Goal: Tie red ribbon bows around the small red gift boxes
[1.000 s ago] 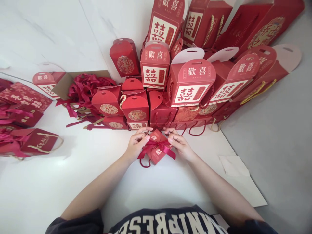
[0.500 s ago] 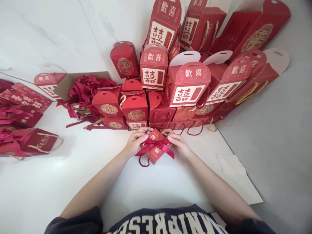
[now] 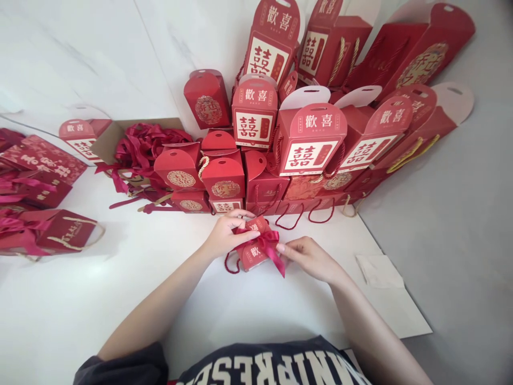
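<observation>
A small red gift box [image 3: 253, 259] with pale lettering sits on the white table in front of me. A magenta satin ribbon [image 3: 276, 261] is tied in a bow across its top. My left hand [image 3: 229, 233] grips the box from the left, its thumb lying over the top beside the bow and its other fingers around the far side. On the right, my right hand [image 3: 311, 258] pinches the ribbon at the bow's right side between thumb and fingertips. A dark red cord handle [image 3: 232, 267] loops out at the box's lower left.
Stacked red gift boxes [image 3: 312, 136] stand along the wall behind my hands. An open cardboard box [image 3: 106, 143] of loose magenta ribbons is at the back left. Finished-looking red boxes with bows [image 3: 60, 232] stand far left; a white paper [image 3: 379, 271] lies right.
My right hand has moved off the box's right edge, back and to the right, and now pinches the ribbon. My left thumb has slid further over the box top. The box has turned slightly.
</observation>
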`<action>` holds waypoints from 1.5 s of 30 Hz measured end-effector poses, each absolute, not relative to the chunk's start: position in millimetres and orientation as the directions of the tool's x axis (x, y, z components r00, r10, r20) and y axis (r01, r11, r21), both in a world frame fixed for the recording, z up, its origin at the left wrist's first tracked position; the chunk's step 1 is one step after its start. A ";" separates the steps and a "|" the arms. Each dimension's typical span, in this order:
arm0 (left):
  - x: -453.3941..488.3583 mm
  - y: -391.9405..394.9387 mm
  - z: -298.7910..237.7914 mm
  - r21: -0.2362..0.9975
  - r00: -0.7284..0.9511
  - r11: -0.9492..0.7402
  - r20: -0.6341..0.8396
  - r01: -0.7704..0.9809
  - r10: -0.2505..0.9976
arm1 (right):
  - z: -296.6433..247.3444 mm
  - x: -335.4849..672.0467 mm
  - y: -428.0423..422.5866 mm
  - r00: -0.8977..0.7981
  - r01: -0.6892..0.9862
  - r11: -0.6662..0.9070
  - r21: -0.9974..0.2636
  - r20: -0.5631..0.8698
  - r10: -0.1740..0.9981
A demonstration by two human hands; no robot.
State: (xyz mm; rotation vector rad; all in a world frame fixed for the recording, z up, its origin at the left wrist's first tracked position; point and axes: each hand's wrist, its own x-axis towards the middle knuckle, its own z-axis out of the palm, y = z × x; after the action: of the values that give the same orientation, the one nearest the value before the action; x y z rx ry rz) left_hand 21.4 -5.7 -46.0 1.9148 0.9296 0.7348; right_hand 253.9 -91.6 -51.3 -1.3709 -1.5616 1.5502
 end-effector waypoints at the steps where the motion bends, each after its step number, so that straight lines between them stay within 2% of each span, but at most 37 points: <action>1: 21.5 -5.5 -46.1 0.881 0.550 -0.353 0.133 0.316 0.825 | -50.8 252.0 -96.3 -0.366 0.258 -0.182 -0.949 -0.270 0.891; 7: 19.3 -3.5 -46.6 0.912 0.538 -0.272 0.070 0.307 0.840 | -56.9 246.0 -113.6 -0.424 0.121 -0.175 -0.977 -0.211 0.881; 10: 19.8 -2.9 -49.9 0.934 0.518 -0.203 0.024 0.293 0.855 | -65.1 246.3 -115.7 -0.444 0.130 -0.142 -0.981 -0.186 0.877; 12: 20.4 -2.6 -50.9 0.947 0.509 -0.164 0.000 0.276 0.861 | -68.6 248.1 -115.6 -0.440 0.195 -0.101 -0.976 -0.179 0.880; 15: 18.4 -1.2 -47.6 0.954 0.531 -0.125 -0.040 0.272 0.846 | -62.2 257.3 -114.8 -0.468 0.382 -0.017 -0.924 -0.209 0.859; 17: 14.6 0.8 -42.9 0.957 0.570 -0.091 -0.086 0.275 0.817 | -46.8 266.5 -114.1 -0.481 0.548 0.051 -0.835 -0.265 0.836; 19: 10.2 3.4 -38.3 0.961 0.608 -0.050 -0.132 0.272 0.783 | -24.6 271.1 -113.0 -0.368 0.717 0.076 -0.693 -0.283 0.885; 20: 8.3 4.8 -36.4 0.963 0.620 -0.033 -0.147 0.268 0.770 | -12.8 269.3 -112.4 -0.259 0.784 0.064 -0.617 -0.233 0.937; 22: 5.8 7.0 -33.9 0.965 0.636 -0.033 -0.147 0.262 0.758 | 7.0 254.6 -111.3 -0.138 0.834 0.113 -0.540 -0.005 0.990; 24: 4.9 8.2 -33.0 0.960 0.655 -0.075 -0.126 0.269 0.745 | 16.2 226.6 -110.7 -0.290 0.764 0.375 -0.524 0.239 0.926; 26: 5.0 8.0 -33.2 0.948 0.675 -0.128 -0.109 0.291 0.730 | 12.0 192.5 -111.1 -0.460 0.680 0.586 -0.441 0.365 0.809; 29: 5.5 6.1 -34.2 0.932 0.662 -0.166 -0.097 0.323 0.743 | -11.7 148.9 -114.5 -0.525 0.710 0.651 -0.269 0.414 0.743; 31: 6.0 4.6 -33.7 0.927 0.641 -0.171 -0.091 0.335 0.762 | -29.9 132.1 -118.1 -0.520 0.760 0.625 -0.175 0.412 0.748; 34: 7.0 3.3 -29.9 0.920 0.635 -0.177 -0.094 0.350 0.767 | -48.2 124.3 -123.0 -0.470 0.822 0.560 -0.109 0.428 0.772; 37: 7.7 2.7 -25.2 0.914 0.624 -0.181 -0.094 0.363 0.775 | -53.5 128.9 -124.4 -0.497 0.814 0.577 -0.060 0.443 0.746; 40: 8.3 1.7 -22.9 0.912 0.620 -0.178 -0.098 0.368 0.779 | -51.4 139.6 -123.0 -0.541 0.763 0.640 -0.092 0.452 0.709; 45: 9.6 -0.3 -24.1 0.913 0.626 -0.197 -0.077 0.357 0.776 | -43.2 169.2 -122.8 -0.520 0.598 0.681 -0.423 0.442 0.731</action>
State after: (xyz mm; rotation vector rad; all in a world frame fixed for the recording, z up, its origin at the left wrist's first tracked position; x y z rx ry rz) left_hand 9.6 -0.3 -24.1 1.7973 0.9157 0.4983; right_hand 169.2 -122.8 -43.2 -1.0174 -2.2913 0.2903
